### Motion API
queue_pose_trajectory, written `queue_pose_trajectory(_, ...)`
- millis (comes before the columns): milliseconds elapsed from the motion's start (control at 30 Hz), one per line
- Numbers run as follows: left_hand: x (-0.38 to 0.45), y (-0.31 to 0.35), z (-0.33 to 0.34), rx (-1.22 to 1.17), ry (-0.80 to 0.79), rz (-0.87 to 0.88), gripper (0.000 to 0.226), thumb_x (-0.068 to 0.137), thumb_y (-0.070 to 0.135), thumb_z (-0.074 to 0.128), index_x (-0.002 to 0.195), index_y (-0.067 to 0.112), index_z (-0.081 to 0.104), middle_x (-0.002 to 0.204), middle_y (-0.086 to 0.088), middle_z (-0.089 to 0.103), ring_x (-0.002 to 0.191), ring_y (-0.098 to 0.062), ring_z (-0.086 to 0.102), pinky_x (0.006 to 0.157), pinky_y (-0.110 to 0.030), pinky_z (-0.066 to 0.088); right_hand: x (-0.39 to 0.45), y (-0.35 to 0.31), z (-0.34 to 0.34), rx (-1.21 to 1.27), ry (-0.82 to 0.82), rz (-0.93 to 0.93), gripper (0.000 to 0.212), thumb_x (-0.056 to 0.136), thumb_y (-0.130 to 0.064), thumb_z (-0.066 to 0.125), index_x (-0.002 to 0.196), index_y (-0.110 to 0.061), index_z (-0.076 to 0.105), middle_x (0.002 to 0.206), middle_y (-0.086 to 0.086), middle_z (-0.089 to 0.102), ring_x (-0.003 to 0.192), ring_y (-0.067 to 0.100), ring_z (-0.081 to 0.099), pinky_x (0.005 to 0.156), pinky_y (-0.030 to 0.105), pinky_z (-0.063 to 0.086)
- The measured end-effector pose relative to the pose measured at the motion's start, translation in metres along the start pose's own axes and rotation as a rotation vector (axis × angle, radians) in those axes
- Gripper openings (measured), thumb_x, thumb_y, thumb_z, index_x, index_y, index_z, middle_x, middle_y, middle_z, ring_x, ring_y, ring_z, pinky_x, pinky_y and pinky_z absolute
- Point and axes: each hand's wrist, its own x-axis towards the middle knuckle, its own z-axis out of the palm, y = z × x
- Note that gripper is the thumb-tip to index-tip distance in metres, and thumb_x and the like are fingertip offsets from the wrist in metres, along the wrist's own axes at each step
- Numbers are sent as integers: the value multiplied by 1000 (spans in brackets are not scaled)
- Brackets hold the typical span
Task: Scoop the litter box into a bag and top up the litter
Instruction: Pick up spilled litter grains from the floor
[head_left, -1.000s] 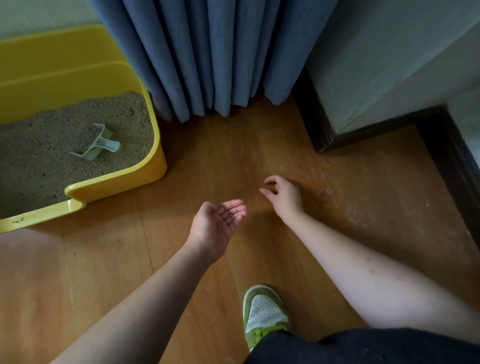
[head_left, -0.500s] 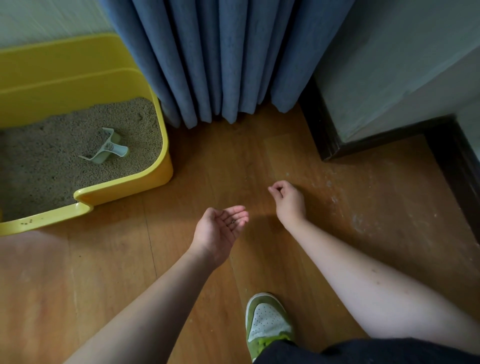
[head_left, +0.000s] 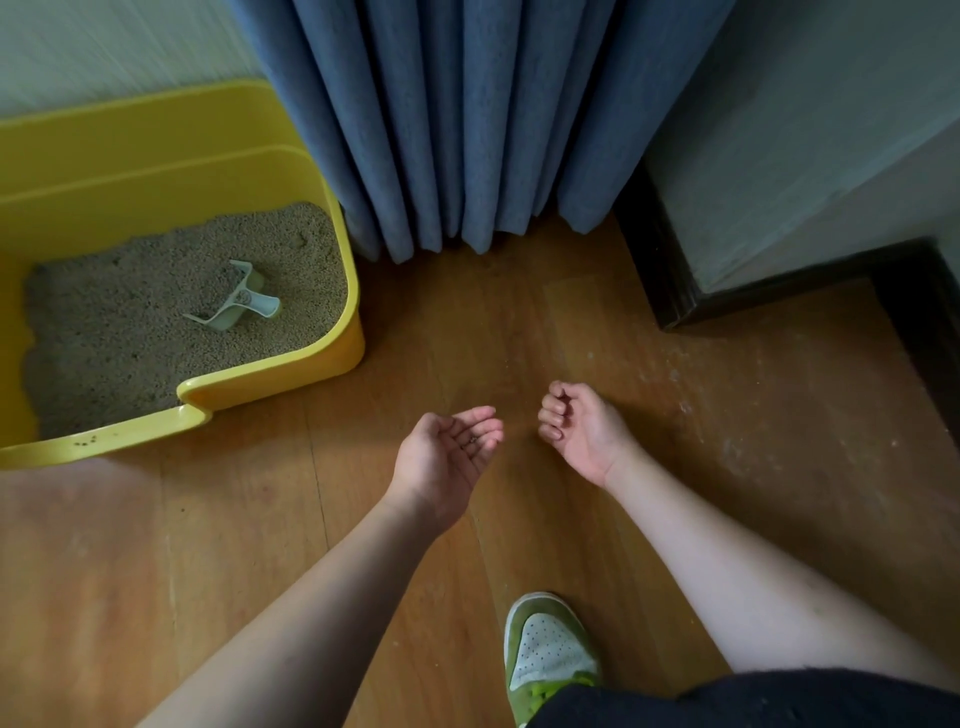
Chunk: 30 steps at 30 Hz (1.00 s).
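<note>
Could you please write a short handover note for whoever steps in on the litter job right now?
Left hand: open, palm up, a few small dark grains on its fingers.
Right hand: fingers curled; whether it pinches anything cannot be told.
Both are over the wooden floor, right of the yellow litter box.
The scoop lies untouched on the litter inside the box.
No bag or spare litter is in view.
Left: scooping, bagging, topping up; some grains sit on the box's front lip.
</note>
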Motion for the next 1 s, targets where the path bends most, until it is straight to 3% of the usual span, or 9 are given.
queue_pose_trajectory(133,-6,8,-2,-13,-9,18,49,100,16,23,108,-9,64,93,-21,69,87,-27,68,83,-31,56,11,-3,8,-57,82,-23,30,98,-23,34,73,-14,48,64,1,40,51,10,36,49,23,27)
queue_pose_trajectory(200,-7,11,-3,-9,-8,18,50,100,17,23,109,-9,64,93,-21,70,86,-26,69,82,-31,56,14,-7,15,-207,107,-43,36,101,-29,37,72,-13,52,62,-1,41,50,8,36,50,22,27)
queue_pose_trajectory(300,-8,14,-8,-3,-13,20,49,99,16,23,106,-8,65,91,-21,70,82,-25,70,77,-29,59,24,-13,30,-789,104,-186,27,98,-38,47,86,-20,62,82,-7,60,74,6,55,64,17,39)
queue_pose_trajectory(367,-10,16,-13,2,0,22,48,98,15,23,105,-8,65,90,-21,69,82,-25,69,76,-29,59,34,-15,36,-1154,90,-346,18,96,-36,54,99,-21,64,93,-8,61,85,9,55,65,14,38)
queue_pose_trajectory(467,-14,19,-18,9,5,44,49,98,16,23,103,-8,65,89,-21,69,82,-26,69,75,-29,59,44,-14,43,-1407,198,-485,22,92,-30,61,111,-17,62,104,-3,62,93,11,56,73,16,41)
queue_pose_trajectory(600,-18,27,-18,12,-13,75,50,97,16,22,100,-8,66,86,-20,69,80,-25,68,77,-29,57,57,-7,40,-1466,308,-507,25,89,-30,65,113,-21,61,114,4,65,104,22,61,83,27,48)
queue_pose_trajectory(767,-19,32,-22,-8,-22,97,51,97,17,22,99,-8,66,86,-21,69,79,-25,68,73,-28,58,56,-4,39,-1487,322,-568,15,92,-31,60,102,-21,65,107,2,67,99,22,62,76,25,45)
queue_pose_trajectory(1000,-20,28,-27,-27,-15,95,51,97,17,22,99,-8,66,86,-21,69,78,-25,69,72,-28,59,56,-4,41,-1549,316,-541,21,98,-27,49,111,-15,62,114,6,64,103,25,59,82,29,46)
